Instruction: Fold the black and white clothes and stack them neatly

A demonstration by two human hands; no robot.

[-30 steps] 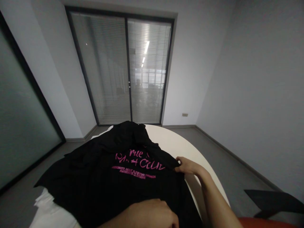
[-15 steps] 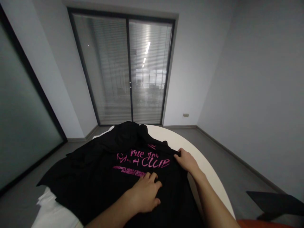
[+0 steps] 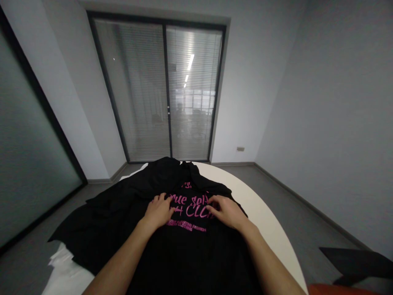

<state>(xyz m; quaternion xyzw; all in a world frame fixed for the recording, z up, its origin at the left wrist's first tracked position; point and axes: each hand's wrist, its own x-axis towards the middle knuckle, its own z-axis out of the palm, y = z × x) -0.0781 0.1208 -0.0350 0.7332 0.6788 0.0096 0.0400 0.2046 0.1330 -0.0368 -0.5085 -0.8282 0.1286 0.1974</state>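
Note:
A black T-shirt [image 3: 196, 262] with pink lettering lies spread over a round table, its far part rumpled into folds. My left hand [image 3: 159, 209] rests on the cloth at the left end of the lettering, thumb apart from the bent fingers. At the lettering's right end, my right hand [image 3: 226, 209] lies on the shirt, its fingers bent and the thumb stretched inward. Neither hand visibly grips the fabric. More black cloth [image 3: 101, 221] covers the table's left side; whether it belongs to the same shirt I cannot tell.
The pale round tabletop [image 3: 270, 229] shows along the right. White cloth or plastic [image 3: 66, 270] sticks out from under the black cloth at lower left. A dark chair part [image 3: 356, 262] and an orange surface [image 3: 331, 289] are at lower right. Glass doors [image 3: 166, 90] stand beyond.
My right hand has let go of the shirt's right edge and moved inward. My left hand has moved forward and left. The lettering now lies flatter, with more of it showing.

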